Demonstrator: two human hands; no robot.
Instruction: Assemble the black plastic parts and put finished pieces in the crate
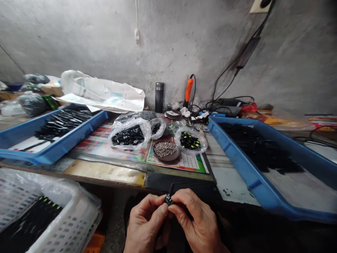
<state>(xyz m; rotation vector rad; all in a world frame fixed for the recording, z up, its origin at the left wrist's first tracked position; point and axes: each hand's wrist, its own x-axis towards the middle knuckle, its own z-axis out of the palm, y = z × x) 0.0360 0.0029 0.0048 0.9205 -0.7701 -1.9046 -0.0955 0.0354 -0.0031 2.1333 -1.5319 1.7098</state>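
Fingertip work on one small black part [167,200] seems to be the step in hand. Left hand [147,223] and right hand [196,218] meet over it, each in a narrow pinch of thumb and forefinger, holding it just in front of the table [179,181] edge. A thin dark stem points up from it; finer detail is too small to tell. The next move, I judge, calls for a steady left grip and light, exact pressure from the right — a slip could drop the part below the table.

Containers stand all around. The left blue tray [76,138] holds a heap of long black strips [63,123]; the right blue tray [242,167] carries dark pieces [252,144], hard to make out. Between them, a large clear bag [146,135] is full of black discs, a smaller bag [162,128] beside it has dark bits, and another bag [201,144] holds black and yellow-green pieces. A round dish [172,159] brims with small metal pins or screws [165,149] — which, I cannot tell. At lower left, a plastic-lined white basket [76,218] contains black pieces with yellow-green spots.
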